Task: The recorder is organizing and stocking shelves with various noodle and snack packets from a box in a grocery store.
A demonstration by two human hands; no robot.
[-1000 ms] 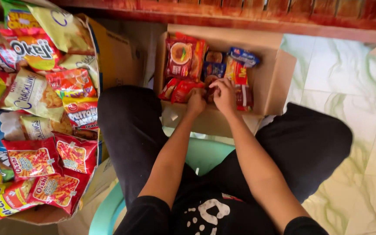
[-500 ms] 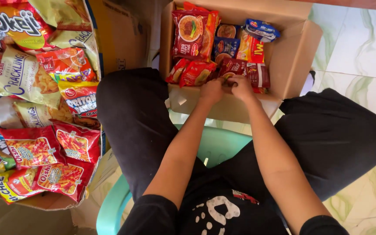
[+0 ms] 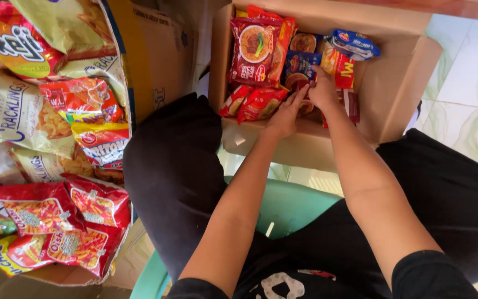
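Note:
An open cardboard box (image 3: 399, 83) stands on the floor in front of my knees, holding several snack and noodle packets. My left hand (image 3: 284, 113) reaches inside it, fingers spread over the small red packets (image 3: 255, 102) at the box's near side. My right hand (image 3: 323, 88) is deeper in the box, fingers curled on a packet between a blue packet (image 3: 298, 67) and a yellow-red packet (image 3: 339, 67). A tall red noodle packet (image 3: 254, 50) stands at the box's left. What exactly the right fingers grip is hidden.
A large open carton (image 3: 150, 55) on my left is heaped with chip bags (image 3: 40, 166) in yellow, red and blue. I sit on a green plastic chair (image 3: 289, 205) in black trousers. Pale tiled floor (image 3: 471, 94) lies to the right.
Both hands have pushed further into the box, from its near edge in among the packets. The view has moved closer to the box.

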